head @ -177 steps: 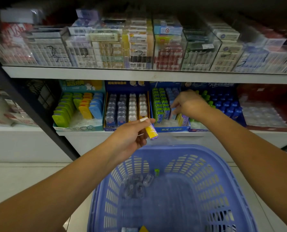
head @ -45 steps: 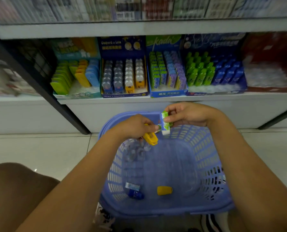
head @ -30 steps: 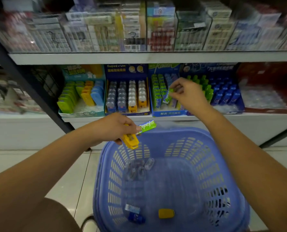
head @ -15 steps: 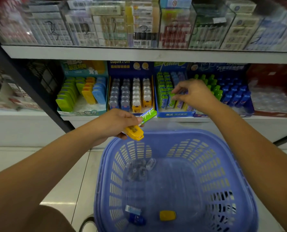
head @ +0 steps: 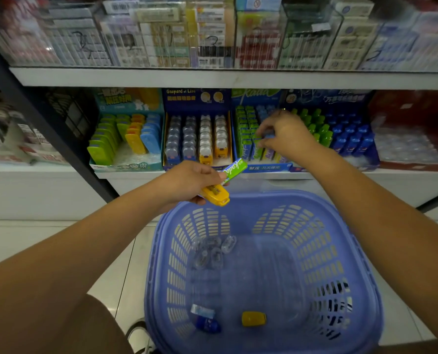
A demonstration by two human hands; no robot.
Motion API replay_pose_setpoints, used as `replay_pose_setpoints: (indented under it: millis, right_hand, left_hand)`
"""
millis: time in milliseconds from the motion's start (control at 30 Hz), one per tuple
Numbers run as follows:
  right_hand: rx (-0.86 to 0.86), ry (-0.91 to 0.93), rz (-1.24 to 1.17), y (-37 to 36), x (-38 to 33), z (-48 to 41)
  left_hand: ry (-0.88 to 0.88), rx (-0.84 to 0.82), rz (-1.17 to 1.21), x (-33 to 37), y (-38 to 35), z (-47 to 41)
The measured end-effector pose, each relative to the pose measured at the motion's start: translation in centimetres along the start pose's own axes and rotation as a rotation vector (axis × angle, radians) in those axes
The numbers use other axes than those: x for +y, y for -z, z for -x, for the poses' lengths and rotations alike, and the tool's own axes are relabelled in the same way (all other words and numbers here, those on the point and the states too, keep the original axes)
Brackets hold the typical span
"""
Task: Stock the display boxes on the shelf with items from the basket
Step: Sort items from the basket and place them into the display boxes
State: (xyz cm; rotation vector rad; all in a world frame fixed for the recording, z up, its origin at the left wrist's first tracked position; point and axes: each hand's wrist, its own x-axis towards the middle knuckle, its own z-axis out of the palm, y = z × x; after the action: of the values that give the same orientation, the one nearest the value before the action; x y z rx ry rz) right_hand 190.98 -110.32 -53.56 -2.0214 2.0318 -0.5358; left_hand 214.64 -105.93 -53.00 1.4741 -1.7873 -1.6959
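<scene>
A blue plastic basket [head: 264, 198] stands on the floor below the shelf. In it lie several clear cases [head: 212, 251], a yellow item [head: 253, 318] and a small blue item [head: 207, 324]. My left hand [head: 192, 182] hovers over the basket's far rim and grips a yellow case [head: 216, 196] together with a green stick pack [head: 234, 169]. My right hand [head: 287, 135] reaches into the blue display box of stick packs [head: 266, 167]. Its fingertips pinch a green pack [head: 256, 145] among the rows there.
Other display boxes line the lower shelf: a teal one with flat cases [head: 126, 139], a navy one with capsule rows [head: 197, 139], one with green and blue bottles [head: 340, 134], a red one [head: 412, 149]. Clear bins of cartons [head: 212, 34] fill the upper shelf. My shoe [head: 138, 333] is beside the basket.
My right hand carried a green pack from over the basket up to the stick-pack box and lowered it among the rows. My left hand rose slightly, still holding the yellow case and green pack.
</scene>
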Motion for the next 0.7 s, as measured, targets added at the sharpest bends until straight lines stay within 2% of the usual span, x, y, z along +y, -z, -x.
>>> replay_pose_setpoints:
  millis: [67, 100, 167, 233, 400, 500, 600, 700]
  right_hand:
    - [0.063, -0.037, -0.307, -0.3, -0.3, 1.5]
    - [0.039, -0.074, -0.508, -0.3, -0.5, 2.3]
    - [-0.108, -0.121, -0.91, -0.2, -1.0, 3.9]
    - [-0.204, -0.124, -1.136, -0.4, -1.4, 5.4]
    - [-0.105, -0.182, -1.092, -0.9, -2.0, 7.0]
    - [-0.003, -0.203, -1.085, -0.5, -1.4, 6.7]
    - [0.157, -0.168, -0.822, 0.3, -0.1, 5.4]
    - [0.124, -0.086, -0.549, 0.1, 0.5, 4.1]
  left_hand:
    - [-0.036, -0.008, 0.014, 0.0, -0.3, -0.1]
    - [-0.054, -0.006, 0.01, 0.0, -0.4, -0.2]
    - [-0.085, -0.001, -0.003, 0.0, -0.6, -0.3]
    - [-0.12, 0.005, -0.012, 0.1, -0.9, -0.6]
    - [-0.186, 0.046, -0.002, 0.1, -1.7, -1.0]
    - [-0.156, 0.073, 0.04, 0.0, -1.9, -1.4]
    - [-0.068, 0.058, 0.123, -0.2, -1.8, -1.7]
    - [0.015, 0.01, 0.22, -0.4, -1.6, -1.9]
